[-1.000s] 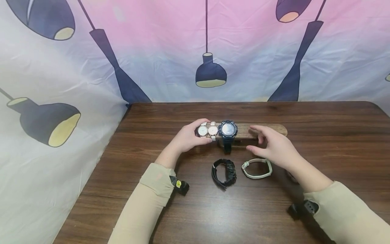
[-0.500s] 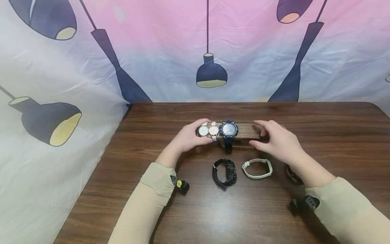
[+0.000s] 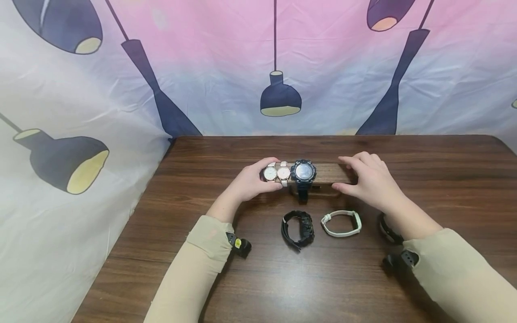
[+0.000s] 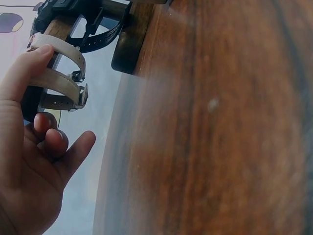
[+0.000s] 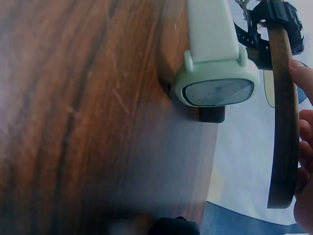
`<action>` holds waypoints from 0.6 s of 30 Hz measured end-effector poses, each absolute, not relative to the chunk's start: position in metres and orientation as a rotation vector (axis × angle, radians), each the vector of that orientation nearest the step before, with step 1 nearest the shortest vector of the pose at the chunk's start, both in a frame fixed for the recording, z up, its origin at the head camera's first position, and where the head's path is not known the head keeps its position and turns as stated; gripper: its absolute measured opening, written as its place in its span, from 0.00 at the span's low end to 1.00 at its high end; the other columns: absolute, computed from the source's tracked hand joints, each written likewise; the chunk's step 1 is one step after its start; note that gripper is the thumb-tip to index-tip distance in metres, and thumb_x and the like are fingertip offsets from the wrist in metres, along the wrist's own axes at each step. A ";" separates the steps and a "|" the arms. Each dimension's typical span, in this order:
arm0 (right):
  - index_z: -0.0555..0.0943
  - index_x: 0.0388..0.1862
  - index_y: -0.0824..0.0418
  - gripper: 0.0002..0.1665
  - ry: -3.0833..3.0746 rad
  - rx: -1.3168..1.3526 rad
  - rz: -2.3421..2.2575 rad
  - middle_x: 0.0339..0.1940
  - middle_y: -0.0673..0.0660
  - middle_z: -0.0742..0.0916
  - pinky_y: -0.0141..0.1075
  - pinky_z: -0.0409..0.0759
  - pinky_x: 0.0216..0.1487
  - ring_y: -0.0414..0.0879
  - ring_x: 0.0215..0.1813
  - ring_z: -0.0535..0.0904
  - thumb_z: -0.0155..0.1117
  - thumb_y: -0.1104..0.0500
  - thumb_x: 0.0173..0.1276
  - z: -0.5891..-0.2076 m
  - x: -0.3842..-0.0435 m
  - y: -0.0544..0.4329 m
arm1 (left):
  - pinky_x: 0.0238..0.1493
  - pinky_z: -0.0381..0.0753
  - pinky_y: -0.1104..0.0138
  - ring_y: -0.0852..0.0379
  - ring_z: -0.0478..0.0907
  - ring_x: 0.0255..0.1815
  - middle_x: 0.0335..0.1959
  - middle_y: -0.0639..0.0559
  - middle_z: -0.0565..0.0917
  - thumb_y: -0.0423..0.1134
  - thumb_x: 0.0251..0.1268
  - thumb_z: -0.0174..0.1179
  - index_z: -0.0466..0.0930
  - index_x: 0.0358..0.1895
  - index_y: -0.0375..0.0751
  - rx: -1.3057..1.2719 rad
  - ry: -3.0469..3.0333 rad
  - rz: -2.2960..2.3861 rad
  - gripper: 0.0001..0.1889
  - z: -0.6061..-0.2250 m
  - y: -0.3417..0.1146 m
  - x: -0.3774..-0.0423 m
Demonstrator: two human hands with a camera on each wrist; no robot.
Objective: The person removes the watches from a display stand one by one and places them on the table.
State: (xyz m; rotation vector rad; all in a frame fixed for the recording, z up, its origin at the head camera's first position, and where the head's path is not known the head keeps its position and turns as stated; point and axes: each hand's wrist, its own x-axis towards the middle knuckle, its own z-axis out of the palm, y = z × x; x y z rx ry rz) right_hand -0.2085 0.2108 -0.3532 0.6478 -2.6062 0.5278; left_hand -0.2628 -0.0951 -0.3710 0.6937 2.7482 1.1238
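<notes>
A wooden watch stand lies crosswise between both hands. My left hand grips its left end, thumb on the near side over the white straps. Two small watches with white straps, one at the end and a rose-rimmed one, sit beside that hand. To their right a bulky black digital watch hangs on the bar, its strap dangling. My right hand spans the stand's right end, thumb on the near edge and fingers on the far side; in the right wrist view, the thumb tip touches the bar.
On the brown wooden table, nearer me, lie a black watch on its side and a pale green smart band. A dark wristband lies partly under my right forearm. A lamp-patterned cloth hangs behind the table.
My right hand has slid rightward along the stand to its right end and now covers it. The dark wristband shows more beside my right forearm. My left hand stays in place.
</notes>
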 end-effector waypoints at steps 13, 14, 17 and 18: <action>0.80 0.50 0.64 0.37 -2.586 0.656 0.543 0.39 0.59 0.75 0.52 0.60 0.42 0.58 0.40 0.65 0.79 0.49 0.41 -0.354 -0.214 0.229 | 0.48 0.72 0.60 0.54 0.74 0.46 0.50 0.51 0.78 0.51 0.48 0.70 0.70 0.61 0.57 0.704 2.753 1.129 0.33 -0.371 -0.096 -0.263; 0.80 0.49 0.63 0.36 -2.585 0.658 0.537 0.39 0.59 0.74 0.52 0.59 0.42 0.58 0.40 0.65 0.79 0.49 0.41 -0.354 -0.214 0.230 | 0.48 0.72 0.60 0.54 0.74 0.46 0.50 0.51 0.78 0.51 0.48 0.70 0.70 0.61 0.57 0.705 2.754 1.131 0.33 -0.371 -0.096 -0.263; 0.81 0.47 0.61 0.34 -2.570 0.661 0.520 0.39 0.59 0.74 0.53 0.59 0.41 0.59 0.40 0.64 0.79 0.48 0.41 -0.356 -0.215 0.231 | 0.47 0.73 0.60 0.54 0.74 0.46 0.50 0.51 0.78 0.51 0.49 0.70 0.70 0.61 0.57 0.701 2.753 1.132 0.33 -0.370 -0.096 -0.263; 0.81 0.48 0.61 0.34 -2.574 0.659 0.531 0.40 0.59 0.74 0.53 0.58 0.41 0.59 0.41 0.64 0.79 0.48 0.41 -0.357 -0.216 0.232 | 0.47 0.73 0.60 0.54 0.74 0.46 0.51 0.51 0.78 0.51 0.49 0.70 0.70 0.61 0.57 0.700 2.752 1.132 0.33 -0.370 -0.096 -0.263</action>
